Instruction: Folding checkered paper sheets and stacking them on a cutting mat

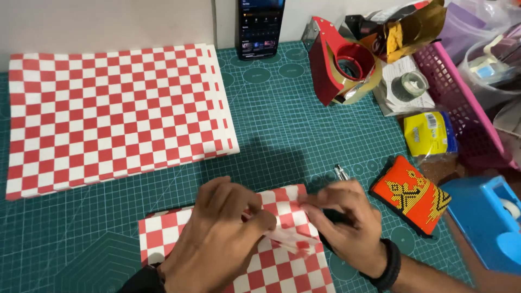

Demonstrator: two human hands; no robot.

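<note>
Starting at my far left, I see a stack of red-and-white checked paper sheets (pixel 116 116) lying flat on the green cutting mat (pixel 282 135), its near edge running down toward the left border. Bare mat lies open between that stack and my hands.

My left hand (pixel 220 241) rests low in the middle, fingers curled in, the thumb and fingertips pinched on a folded flap of the smaller checked sheet (pixel 271 260) that lies under both hands at the near edge. Its left edge shows beside my wrist; its lower end runs out of view.

My right hand (pixel 347 222) sits just beside the left one, fingers bent and closed, pinching the sheet's upper right corner. The two hands nearly meet over the fold. A black band circles the right wrist.

Above the hands, a dark phone (pixel 261 27) leans against the wall. Right of that stands a red tape dispenser (pixel 339 62). A small metal tip (pixel 341 172) lies on the mat just above my right hand, and an orange beaded pouch (pixel 415 194) lies just right of it. Farther right are a yellow packet (pixel 429 134), a pink basket (pixel 461 103) and, at the corner, a blue tape dispenser (pixel 483 222). That side is crowded.
</note>
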